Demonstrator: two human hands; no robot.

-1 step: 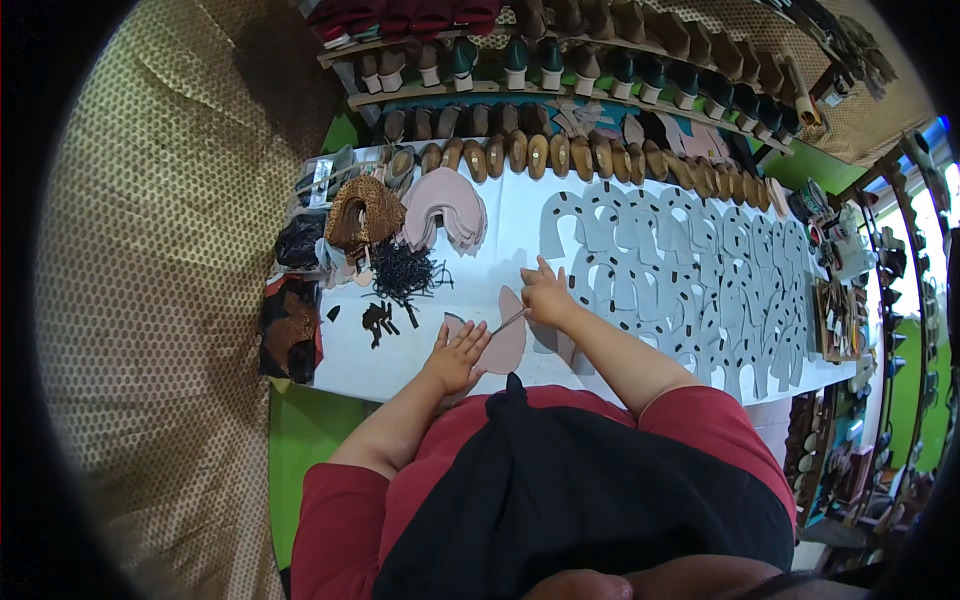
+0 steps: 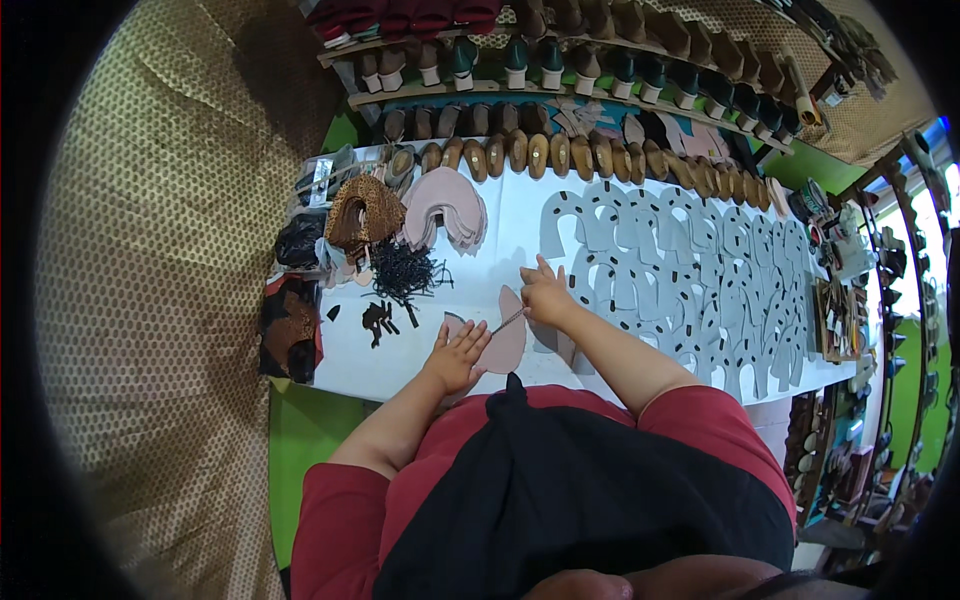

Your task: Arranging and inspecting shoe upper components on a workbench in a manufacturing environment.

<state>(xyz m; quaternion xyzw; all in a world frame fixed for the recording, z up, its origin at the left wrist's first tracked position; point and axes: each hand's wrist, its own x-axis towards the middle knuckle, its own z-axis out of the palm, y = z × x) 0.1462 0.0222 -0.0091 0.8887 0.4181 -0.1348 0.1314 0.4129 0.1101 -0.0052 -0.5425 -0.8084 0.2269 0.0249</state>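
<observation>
A pinkish curved leather upper piece (image 2: 506,350) lies at the near edge of the white table. My left hand (image 2: 460,355) rests flat on its left part, fingers stretched out, and hides some of it. My right hand (image 2: 546,298) is closed at the piece's right side, some fingers pointing forward. From it a thin dark rod-like tool (image 2: 508,323) slants across the piece towards my left fingertips; its exact kind is too small to tell. Under my right wrist lies a greyish piece (image 2: 548,340), partly hidden.
Many grey U-shaped pieces (image 2: 680,265) with black tabs cover the right side. At left are stacked pink pieces (image 2: 450,205), a leopard-print stack (image 2: 362,215), black strips (image 2: 402,270) and small black tabs (image 2: 378,322). Shoe lasts (image 2: 560,155) line the back below shoe shelves (image 2: 590,92).
</observation>
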